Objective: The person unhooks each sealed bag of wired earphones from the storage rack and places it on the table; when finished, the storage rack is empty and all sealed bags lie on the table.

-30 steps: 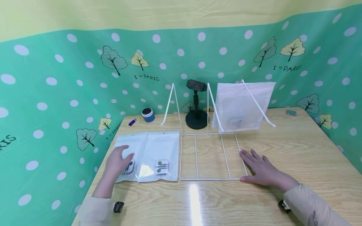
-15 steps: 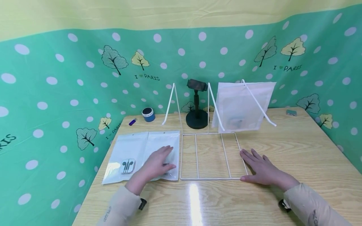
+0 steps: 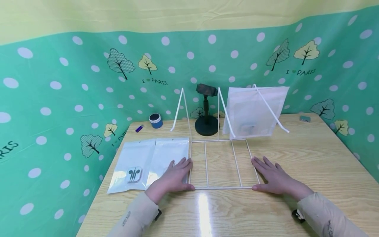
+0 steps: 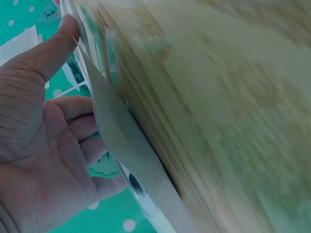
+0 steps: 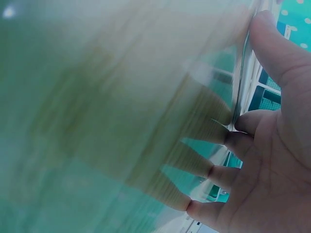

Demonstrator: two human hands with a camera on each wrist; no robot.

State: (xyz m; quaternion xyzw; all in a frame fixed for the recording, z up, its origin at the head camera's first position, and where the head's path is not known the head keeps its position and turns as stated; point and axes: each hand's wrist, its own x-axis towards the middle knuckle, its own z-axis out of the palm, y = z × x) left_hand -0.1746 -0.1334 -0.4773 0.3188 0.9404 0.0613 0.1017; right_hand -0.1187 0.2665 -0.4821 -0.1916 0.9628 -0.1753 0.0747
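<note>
White wire rack (image 3: 219,188) touched at both ends by left hand (image 3: 175,177), right hand (image 3: 273,178), fingers straight-ish, thumbs apart; white pouch (image 3: 174,149) partly covered.

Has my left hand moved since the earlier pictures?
Yes: rightward in the head view. The left hand went from over the left white pouch to the near left corner of the white wire rack, which hasn't visibly moved.

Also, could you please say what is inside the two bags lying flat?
The leftmost bag shows cased earphones inside. The left hand covers the lower part of the second bag, so its contents cannot be identified.
</note>
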